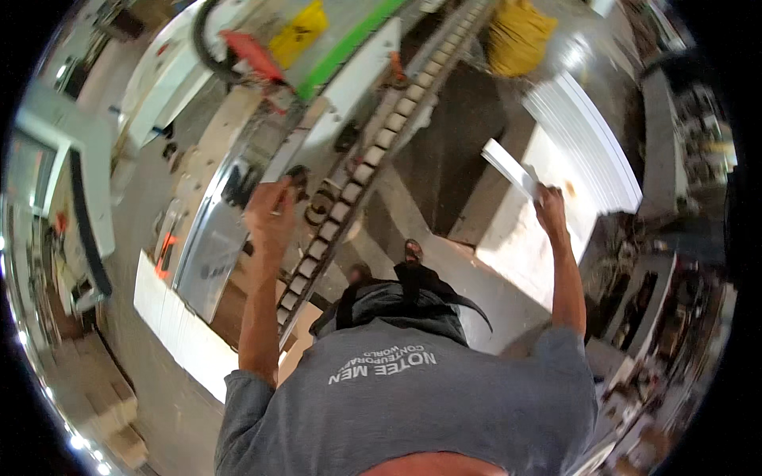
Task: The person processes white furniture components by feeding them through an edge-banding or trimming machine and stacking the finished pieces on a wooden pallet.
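Observation:
My right hand is closed around the end of a short white strip, which looks like a grooved profile. It holds the strip above a pale worktop, beside a stack of long white strips. My left hand is over the machine on the left, fingers curled and slightly blurred. Whatever it grips, if anything, I cannot make out. Close to that hand are a dark round part and a metal-topped machine bed.
A conveyor track of pale pads runs diagonally between my hands. Beyond it are a green machine edge and a yellow sack. A white panel lies at the lower left. Cluttered shelving stands at the right.

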`<state>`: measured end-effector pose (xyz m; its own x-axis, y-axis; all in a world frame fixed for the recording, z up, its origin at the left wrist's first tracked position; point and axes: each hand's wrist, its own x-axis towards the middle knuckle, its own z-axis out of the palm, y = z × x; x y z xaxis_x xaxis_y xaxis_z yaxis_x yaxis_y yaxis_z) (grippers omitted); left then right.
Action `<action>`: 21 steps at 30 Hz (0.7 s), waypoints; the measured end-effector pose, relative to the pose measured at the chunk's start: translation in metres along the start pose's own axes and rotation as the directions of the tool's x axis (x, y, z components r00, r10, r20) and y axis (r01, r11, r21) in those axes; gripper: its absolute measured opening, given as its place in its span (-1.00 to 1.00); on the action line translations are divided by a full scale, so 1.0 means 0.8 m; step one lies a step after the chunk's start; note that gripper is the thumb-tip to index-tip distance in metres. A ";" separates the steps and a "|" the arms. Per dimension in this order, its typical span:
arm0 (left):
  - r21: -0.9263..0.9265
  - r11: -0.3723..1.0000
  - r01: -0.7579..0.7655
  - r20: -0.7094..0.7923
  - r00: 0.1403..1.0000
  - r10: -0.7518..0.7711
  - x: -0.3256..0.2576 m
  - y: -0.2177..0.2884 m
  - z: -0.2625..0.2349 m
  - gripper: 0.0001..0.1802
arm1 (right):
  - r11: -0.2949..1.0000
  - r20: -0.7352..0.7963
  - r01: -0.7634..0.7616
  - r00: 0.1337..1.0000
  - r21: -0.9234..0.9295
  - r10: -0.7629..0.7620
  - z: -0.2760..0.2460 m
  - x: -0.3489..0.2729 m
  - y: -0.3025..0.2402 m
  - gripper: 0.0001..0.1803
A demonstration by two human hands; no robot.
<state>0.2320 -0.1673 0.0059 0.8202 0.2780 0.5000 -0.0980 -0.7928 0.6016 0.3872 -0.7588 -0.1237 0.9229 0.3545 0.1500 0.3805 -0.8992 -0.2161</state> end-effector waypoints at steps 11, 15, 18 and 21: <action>0.124 0.926 -0.356 0.403 0.871 0.280 -0.012 0.102 -0.080 -0.32 | 0.663 -0.007 0.624 0.730 0.413 -0.683 -0.113 0.071 -0.408 -0.40; 0.301 0.933 -0.200 0.381 0.921 0.074 -0.051 0.042 -0.164 -0.40 | 0.474 -0.074 0.733 0.575 0.487 -0.815 -0.122 0.106 -0.538 -0.39; 0.383 0.922 -0.065 0.199 0.980 -0.014 -0.098 -0.001 -0.217 -0.46 | 0.326 -0.281 0.813 0.496 0.482 -0.822 -0.089 0.112 -0.617 -0.46; 0.403 0.907 0.120 0.057 0.986 -0.156 -0.151 -0.061 -0.255 -0.51 | 0.292 -0.411 0.766 0.576 0.573 -0.706 -0.047 0.093 -0.684 -0.55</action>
<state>0.0223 -0.0518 0.0434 0.8561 0.3666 0.3642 0.2363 -0.9045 0.3550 0.2453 -0.2499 0.0423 0.2393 0.7342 0.6354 0.8513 0.1562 -0.5010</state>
